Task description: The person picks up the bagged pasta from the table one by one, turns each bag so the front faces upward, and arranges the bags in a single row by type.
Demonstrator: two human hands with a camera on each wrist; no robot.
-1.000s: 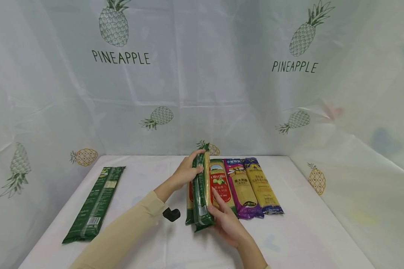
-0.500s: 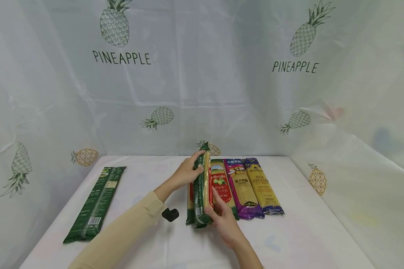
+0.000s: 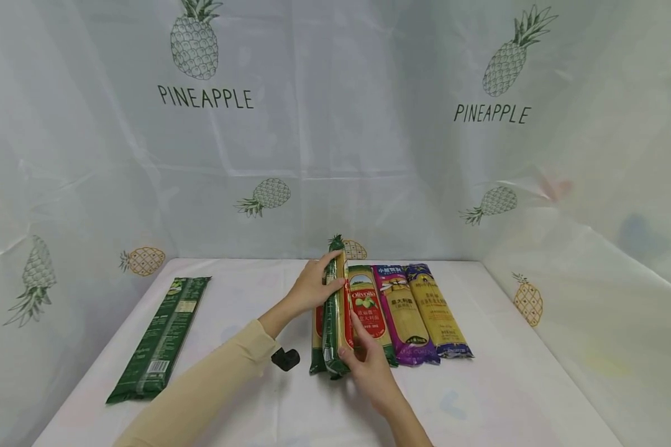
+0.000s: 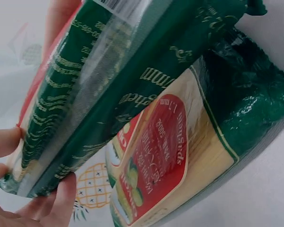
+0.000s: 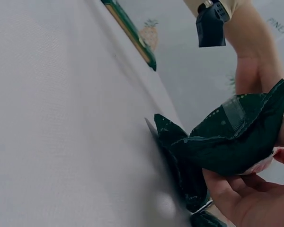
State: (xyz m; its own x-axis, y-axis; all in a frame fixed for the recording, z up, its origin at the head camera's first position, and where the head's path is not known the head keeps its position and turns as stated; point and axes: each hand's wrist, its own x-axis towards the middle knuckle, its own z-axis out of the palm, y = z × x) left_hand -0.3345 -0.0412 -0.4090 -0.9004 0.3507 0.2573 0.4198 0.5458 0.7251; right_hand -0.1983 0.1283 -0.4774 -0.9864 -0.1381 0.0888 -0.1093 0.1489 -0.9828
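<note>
My left hand (image 3: 312, 287) grips the upper end of a green spaghetti pack (image 3: 331, 326), thumb on one side and fingers on the other. At its lower end my right hand (image 3: 373, 372) holds the same pack. The pack stands on its long edge, tilted, its green back with the barcode facing left in the left wrist view. Beneath and partly hidden by it lies a spaghetti pack with a red label (image 4: 168, 142). Touching this on the right is an Olivoilà spaghetti pack (image 3: 367, 304). The right wrist view shows the held pack's green end (image 5: 236, 135) over my fingers.
To the right lie a purple pasta pack (image 3: 405, 316) and a yellow-and-blue pasta pack (image 3: 438, 313), side by side. Another green pack (image 3: 159, 341) lies back-up at the table's left. The white table (image 3: 481, 403) meets a pineapple-print curtain (image 3: 369, 136) behind. A black device (image 3: 285, 358) shows below my left wrist.
The held pack has turned about its long axis, so its green back shows less and its red-and-yellow front more. Its lower end has risen slightly. Both hands keep their hold.
</note>
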